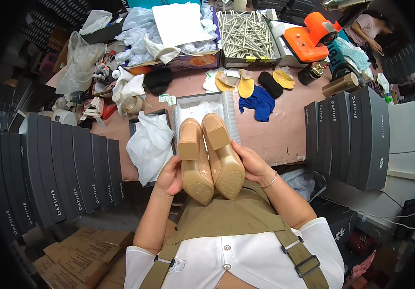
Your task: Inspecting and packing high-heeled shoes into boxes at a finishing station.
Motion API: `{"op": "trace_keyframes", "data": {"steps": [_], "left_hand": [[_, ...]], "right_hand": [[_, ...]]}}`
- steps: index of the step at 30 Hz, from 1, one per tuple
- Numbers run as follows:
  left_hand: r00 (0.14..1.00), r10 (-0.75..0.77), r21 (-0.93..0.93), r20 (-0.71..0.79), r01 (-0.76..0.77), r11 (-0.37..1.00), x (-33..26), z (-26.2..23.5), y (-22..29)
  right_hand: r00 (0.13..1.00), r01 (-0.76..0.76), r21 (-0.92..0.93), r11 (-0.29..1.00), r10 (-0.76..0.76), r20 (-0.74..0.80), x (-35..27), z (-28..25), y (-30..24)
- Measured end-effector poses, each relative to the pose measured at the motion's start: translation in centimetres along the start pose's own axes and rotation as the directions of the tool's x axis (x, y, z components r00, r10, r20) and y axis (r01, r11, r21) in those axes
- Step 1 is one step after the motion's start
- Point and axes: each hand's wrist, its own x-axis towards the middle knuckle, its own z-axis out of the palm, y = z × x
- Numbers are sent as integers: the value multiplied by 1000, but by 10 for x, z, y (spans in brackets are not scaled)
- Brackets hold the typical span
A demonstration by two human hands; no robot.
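Observation:
A pair of beige patent high-heeled shoes is held side by side, soles up and toes toward me. My left hand (170, 176) grips the left shoe (196, 166) along its outer side. Around the outer side of the right shoe (224, 164) my right hand (251, 161) is closed, a bracelet on its wrist. Just beyond the heels lies an open grey shoebox (186, 101) lined with white tissue and translucent padding (229, 115). To its left, white tissue paper (149, 144) spills over a dark box part (133, 126).
Grey shoeboxes stand in rows at the left (63, 173) and right (347, 139). Farther back are a blue cloth (258, 103), yellow pads (246, 87), a box of pale sticks (246, 36) and an orange tape dispenser (308, 41). Another person (365, 31) is at far right.

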Motion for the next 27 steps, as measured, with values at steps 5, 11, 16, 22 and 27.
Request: {"op": "trace_keyframes", "data": {"steps": [5, 11, 16, 22, 27], "left_hand": [[998, 55, -51, 10, -55, 997, 5, 17, -28], [999, 50, 1, 20, -50, 999, 9, 35, -34], [996, 37, 42, 77, -40, 998, 3, 40, -18], [995, 9, 101, 102, -19, 995, -7, 36, 2], [999, -24, 77, 30, 21, 997, -4, 30, 17]], "right_hand": [[999, 33, -61, 998, -35, -36, -21, -1, -19], [999, 51, 18, 999, -51, 10, -24, -21, -17], [989, 148, 20, 989, -148, 25, -20, -16, -7], [986, 160, 93, 983, -162, 25, -8, -3, 5], [995, 90, 176, 980, -97, 32, 14, 0, 12]]}}
